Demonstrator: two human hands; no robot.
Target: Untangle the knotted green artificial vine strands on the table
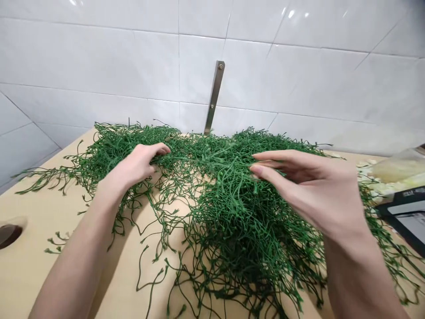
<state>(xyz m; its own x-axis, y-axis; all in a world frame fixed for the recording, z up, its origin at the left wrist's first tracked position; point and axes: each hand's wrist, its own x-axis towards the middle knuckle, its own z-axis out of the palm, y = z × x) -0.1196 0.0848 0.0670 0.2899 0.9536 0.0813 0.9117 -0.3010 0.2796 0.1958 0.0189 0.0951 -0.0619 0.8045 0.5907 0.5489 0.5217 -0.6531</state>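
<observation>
Beige tabletop point(29, 270) is stretching before me, bearing green stems point(232, 208) in two clumps; loose ones are bridging them, so they seem only partly parted, plenty lying tangled. The right hand point(308, 177) is holding thumb and forefinger almost together, perhaps on stems; the left hand point(142, 161) is curling loosely, its hold unclear.

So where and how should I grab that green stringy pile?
I'd pinch a few loose strands at the near edge of the green pile, coming from the near side. There they spread thinly over the table, so they look easier to separate than the thick tangle in the middle.
</observation>
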